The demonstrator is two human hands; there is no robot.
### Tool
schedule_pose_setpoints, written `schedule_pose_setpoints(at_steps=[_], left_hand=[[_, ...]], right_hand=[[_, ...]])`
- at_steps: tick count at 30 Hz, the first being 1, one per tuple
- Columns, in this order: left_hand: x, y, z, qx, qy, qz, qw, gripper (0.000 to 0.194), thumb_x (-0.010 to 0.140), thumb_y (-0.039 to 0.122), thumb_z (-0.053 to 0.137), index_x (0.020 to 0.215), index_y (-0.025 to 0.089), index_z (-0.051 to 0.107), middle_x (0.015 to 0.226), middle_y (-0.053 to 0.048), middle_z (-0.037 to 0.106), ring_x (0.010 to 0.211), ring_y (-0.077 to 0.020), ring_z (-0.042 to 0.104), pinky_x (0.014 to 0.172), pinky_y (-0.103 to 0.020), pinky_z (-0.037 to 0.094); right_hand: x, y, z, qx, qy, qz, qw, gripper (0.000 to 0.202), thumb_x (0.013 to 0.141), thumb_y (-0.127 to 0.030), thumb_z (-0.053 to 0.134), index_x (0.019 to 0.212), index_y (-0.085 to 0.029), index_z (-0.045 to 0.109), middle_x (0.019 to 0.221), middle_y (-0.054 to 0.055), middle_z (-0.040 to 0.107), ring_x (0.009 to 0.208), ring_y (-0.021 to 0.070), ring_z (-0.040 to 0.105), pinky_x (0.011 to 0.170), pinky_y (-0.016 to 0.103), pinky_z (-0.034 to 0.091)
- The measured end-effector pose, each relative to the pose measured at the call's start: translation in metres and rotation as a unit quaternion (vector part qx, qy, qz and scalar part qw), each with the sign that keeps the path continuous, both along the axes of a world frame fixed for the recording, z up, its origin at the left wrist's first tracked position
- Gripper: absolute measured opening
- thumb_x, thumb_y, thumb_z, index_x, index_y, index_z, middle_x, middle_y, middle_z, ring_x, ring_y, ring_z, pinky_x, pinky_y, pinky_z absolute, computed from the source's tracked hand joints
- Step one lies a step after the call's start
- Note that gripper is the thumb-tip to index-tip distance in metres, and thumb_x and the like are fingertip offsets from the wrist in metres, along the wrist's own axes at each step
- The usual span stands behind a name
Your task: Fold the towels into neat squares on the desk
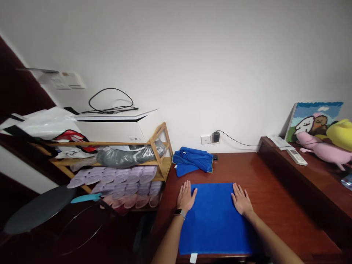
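A blue cloth [211, 223] lies spread flat on the reddish-brown desk [275, 198], with a white tag at its near edge. My left hand [186, 197] rests at the cloth's far left corner, palm down with the fingers stretched forward and the thumb out. At the far right corner lies my right hand [241, 199], also flat with its fingers extended, touching the cloth's edge. Behind them, a crumpled heap of blue cloths [192, 161] sits near the wall.
Left of the desk stands a wooden rack [162, 146] with lilac slippers [121, 176] and a white box [115, 128]. A round stool [41, 209] is lower left. The raised ledge at right bears a remote control [297, 157], a pink plush toy [321, 148] and a picture [313, 119].
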State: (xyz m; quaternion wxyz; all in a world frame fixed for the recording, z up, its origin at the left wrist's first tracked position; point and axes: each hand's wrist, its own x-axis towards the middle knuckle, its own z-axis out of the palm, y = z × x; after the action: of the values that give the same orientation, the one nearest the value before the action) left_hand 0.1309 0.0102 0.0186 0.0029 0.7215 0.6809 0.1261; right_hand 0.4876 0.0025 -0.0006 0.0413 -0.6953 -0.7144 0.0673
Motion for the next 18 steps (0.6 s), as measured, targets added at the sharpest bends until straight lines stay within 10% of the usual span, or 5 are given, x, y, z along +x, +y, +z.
schedule_pose_setpoints(at_steps=[15, 18], left_hand=[[0.003, 0.001, 0.006, 0.014, 0.02, 0.007, 1.0, 0.072, 0.106, 0.057, 0.023, 0.166, 0.017, 0.028, 0.166, -0.011, 0.041, 0.157, -0.0272, 0.031, 0.129, -0.049, 0.026], [0.033, 0.001, 0.016, 0.036, 0.018, -0.038, 0.998, 0.068, 0.107, 0.052, 0.022, 0.166, 0.019, 0.026, 0.168, -0.009, 0.038, 0.158, -0.0264, 0.029, 0.13, -0.05, 0.024]], right_hand=[[-0.015, 0.014, 0.009, 0.013, 0.014, -0.009, 1.0, 0.07, 0.105, -0.047, 0.014, 0.167, -0.016, 0.021, 0.173, 0.004, 0.024, 0.161, 0.0228, 0.017, 0.131, 0.049, 0.014], [-0.016, 0.014, 0.009, 0.016, 0.024, -0.004, 1.0, 0.069, 0.105, -0.046, 0.015, 0.167, -0.016, 0.021, 0.173, 0.005, 0.024, 0.161, 0.0236, 0.018, 0.131, 0.05, 0.013]])
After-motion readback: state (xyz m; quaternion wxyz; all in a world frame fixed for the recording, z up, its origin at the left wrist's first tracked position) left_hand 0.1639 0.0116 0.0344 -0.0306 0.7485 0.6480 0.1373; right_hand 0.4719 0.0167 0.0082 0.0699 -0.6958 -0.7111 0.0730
